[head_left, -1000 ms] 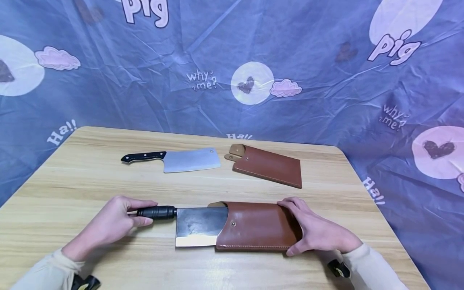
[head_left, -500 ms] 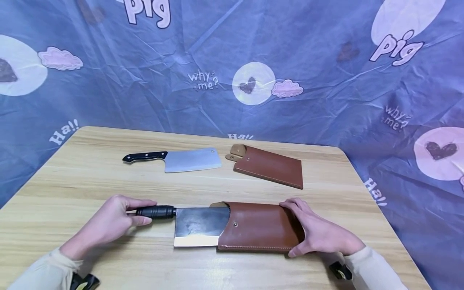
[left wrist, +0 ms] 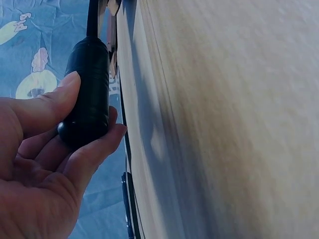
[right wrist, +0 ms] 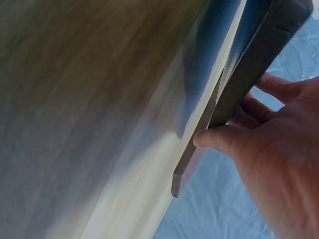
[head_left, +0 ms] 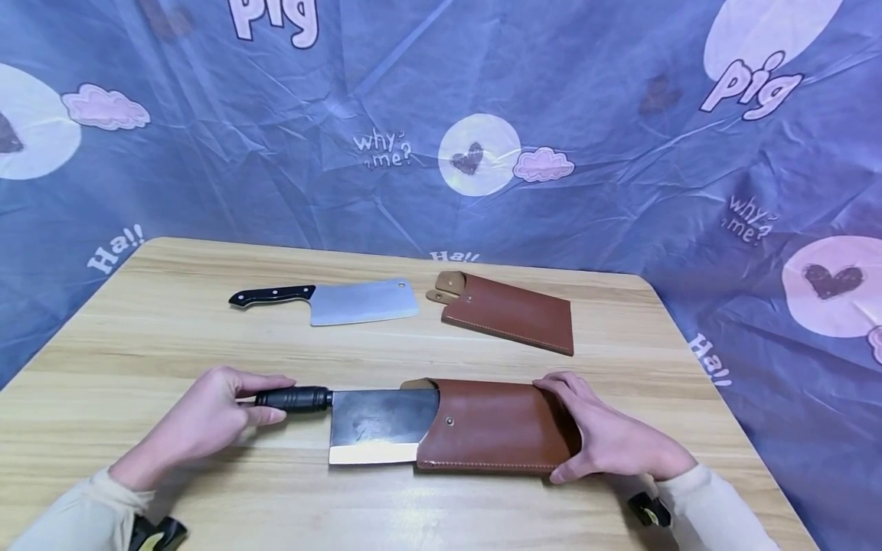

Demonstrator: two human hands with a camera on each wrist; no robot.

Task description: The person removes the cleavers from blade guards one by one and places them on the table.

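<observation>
My left hand (head_left: 207, 417) pinches the black handle (head_left: 292, 399) of a cleaver between thumb and fingers; in the left wrist view the thumb lies along the handle's end (left wrist: 87, 109). The cleaver's dark blade (head_left: 375, 417), with a bright cutting edge toward me, is partly inside a brown leather sheath (head_left: 499, 425). Its front portion is hidden in there. At the sheath's right end my right hand (head_left: 609, 432) grips it across its width, fingers on the far edge and thumb on the near one. In the right wrist view the thumb rests at the sheath's edge (right wrist: 249, 64).
Farther back lies a second cleaver (head_left: 365, 302) with a black riveted handle pointing left. To its right is another brown sheath (head_left: 513, 314), its snap flap open. The wooden table (head_left: 172, 329) ends before a blue printed curtain (head_left: 289, 176).
Slightly more of the blade shows outside the sheath: the cleaver has shifted a little left and the sheath a little right. Both hands keep their holds.
</observation>
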